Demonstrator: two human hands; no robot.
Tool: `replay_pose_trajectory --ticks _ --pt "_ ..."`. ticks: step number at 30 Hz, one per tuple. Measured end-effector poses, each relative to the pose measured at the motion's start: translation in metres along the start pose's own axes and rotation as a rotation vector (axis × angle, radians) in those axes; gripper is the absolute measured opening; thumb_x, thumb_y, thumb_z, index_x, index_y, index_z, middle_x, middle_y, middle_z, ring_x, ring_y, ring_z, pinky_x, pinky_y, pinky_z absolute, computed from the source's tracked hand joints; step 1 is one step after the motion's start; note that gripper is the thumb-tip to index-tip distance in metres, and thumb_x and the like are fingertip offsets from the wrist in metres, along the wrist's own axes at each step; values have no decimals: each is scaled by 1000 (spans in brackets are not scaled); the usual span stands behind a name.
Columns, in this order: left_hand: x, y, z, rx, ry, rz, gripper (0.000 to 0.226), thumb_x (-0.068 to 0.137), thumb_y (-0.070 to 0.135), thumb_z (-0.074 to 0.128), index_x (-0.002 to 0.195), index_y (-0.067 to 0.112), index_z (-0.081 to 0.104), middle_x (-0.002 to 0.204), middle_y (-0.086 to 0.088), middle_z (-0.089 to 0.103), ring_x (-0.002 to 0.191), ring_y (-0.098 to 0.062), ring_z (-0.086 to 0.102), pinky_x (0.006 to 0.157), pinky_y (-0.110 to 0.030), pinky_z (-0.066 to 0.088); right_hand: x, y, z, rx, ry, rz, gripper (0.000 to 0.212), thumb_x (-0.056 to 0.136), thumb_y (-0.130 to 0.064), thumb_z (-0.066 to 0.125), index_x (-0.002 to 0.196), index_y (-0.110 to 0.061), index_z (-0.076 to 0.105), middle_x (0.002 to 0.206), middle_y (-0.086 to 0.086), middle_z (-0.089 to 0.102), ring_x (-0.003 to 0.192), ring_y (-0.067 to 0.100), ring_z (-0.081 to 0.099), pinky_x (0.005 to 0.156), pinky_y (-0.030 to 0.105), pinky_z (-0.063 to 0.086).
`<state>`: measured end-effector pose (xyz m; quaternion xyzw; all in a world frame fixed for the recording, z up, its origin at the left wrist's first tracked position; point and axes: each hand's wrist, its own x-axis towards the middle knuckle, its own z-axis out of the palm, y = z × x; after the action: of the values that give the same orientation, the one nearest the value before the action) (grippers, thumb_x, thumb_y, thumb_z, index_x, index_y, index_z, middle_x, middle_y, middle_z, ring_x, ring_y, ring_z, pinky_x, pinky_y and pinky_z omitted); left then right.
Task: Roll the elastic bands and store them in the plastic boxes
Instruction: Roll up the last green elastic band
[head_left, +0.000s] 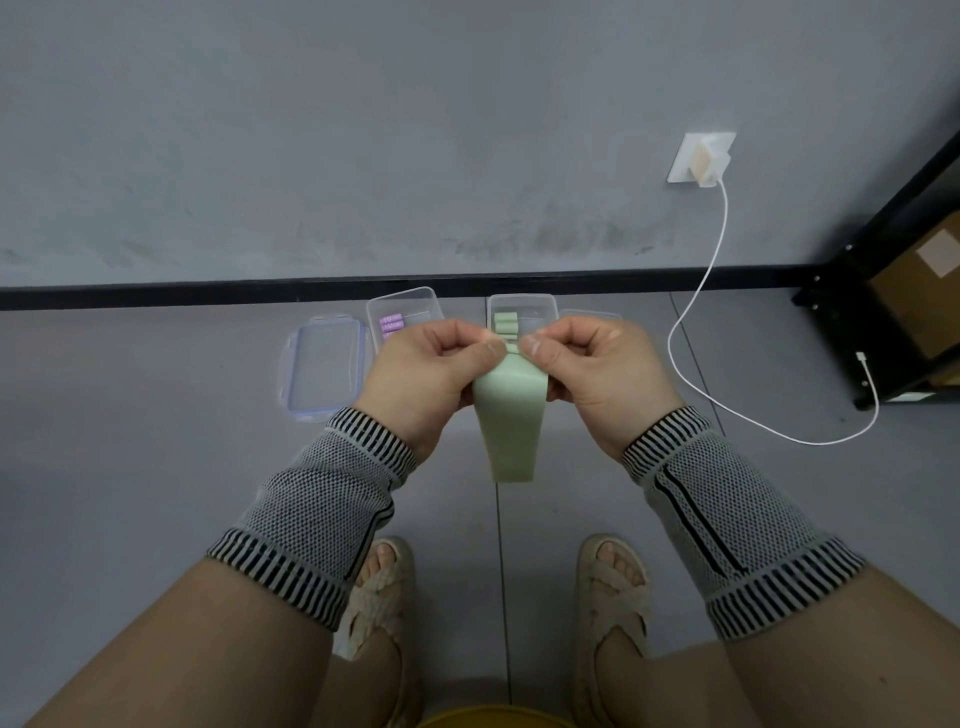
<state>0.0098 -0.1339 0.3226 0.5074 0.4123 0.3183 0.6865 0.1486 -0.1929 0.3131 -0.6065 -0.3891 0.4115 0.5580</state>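
A pale green elastic band (510, 415) hangs flat between my hands, its top end pinched at the thumbs. My left hand (431, 374) and my right hand (597, 374) both pinch that top edge with curled fingers. Behind them on the floor stand two clear plastic boxes: the left box (415, 301) holds rolled purple bands (390, 326), the right box (540, 306) holds rolled green bands (505, 323). My hands hide the near parts of both boxes.
A clear lid (323, 366) lies left of the boxes; another lid (592, 315) shows at the right. A white charger cable (691, 384) runs from a wall socket (701, 158) across the floor. A black shelf (883, 312) stands right. My sandalled feet (498, 592) are below.
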Motion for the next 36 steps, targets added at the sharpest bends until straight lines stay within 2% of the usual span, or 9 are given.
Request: replay_pose_trajectory --ticks 4,9,14,18,21,24,28,31,36 --pt "-1 2 0 -38 -9 -15 9 84 -3 58 79 3 62 69 -7 67 64 -15 64 63 -25 54 0 -2 1 45 -7 16 17 84 -3 66 70 -13 67 72 18 65 68 29 59 71 45 54" --pt "-1 2 0 -64 -11 -17 14 83 -7 58 78 5 63 67 -5 68 66 -19 63 68 -30 53 -1 -4 2 124 -37 33 16 84 3 63 73 -9 65 74 15 64 71 27 60 74 42 52" --pt "-1 3 0 -77 -21 -25 17 82 -10 57 76 6 62 65 -4 68 63 -15 64 65 -26 54 -1 -5 2 169 -65 47 16 83 5 62 74 -8 64 71 12 63 66 21 60 71 35 53" --pt "-2 3 1 -92 -24 -30 22 82 -13 55 74 7 61 64 -4 67 64 -16 63 71 -30 52 0 -3 0 187 -87 69 17 82 7 62 76 -9 65 68 8 61 66 18 59 73 34 52" --pt "-2 3 2 -100 -16 -34 24 82 -14 54 73 7 60 63 -3 65 64 -17 62 71 -31 51 0 -2 2 189 -88 80 16 72 -3 70 68 -19 70 71 10 59 72 23 57 76 39 50" --pt "-1 3 3 -119 -12 -42 25 82 -14 53 74 8 60 63 -2 66 62 -15 61 68 -30 51 0 -1 6 181 -50 75 15 65 -11 68 63 -25 71 76 15 57 76 27 53 78 43 47" --pt "1 1 5 -129 19 -77 17 83 -9 57 80 7 61 66 -3 67 62 -14 64 64 -27 54 -1 -2 8 135 31 25 28 76 5 67 65 -20 68 74 12 62 76 28 57 83 52 51" --pt "2 -1 5 -48 33 -84 10 83 -4 60 82 6 62 67 -5 66 60 -14 62 58 -24 54 -2 -2 9 65 95 -4 27 78 9 65 68 -16 65 72 7 65 72 23 61 78 44 55" --pt "1 -1 5 -18 23 -38 6 81 4 67 80 8 62 68 -6 67 61 -15 63 59 -26 54 -3 -3 11 -29 143 -49 23 79 3 68 68 -18 66 72 6 67 68 17 62 71 37 57"
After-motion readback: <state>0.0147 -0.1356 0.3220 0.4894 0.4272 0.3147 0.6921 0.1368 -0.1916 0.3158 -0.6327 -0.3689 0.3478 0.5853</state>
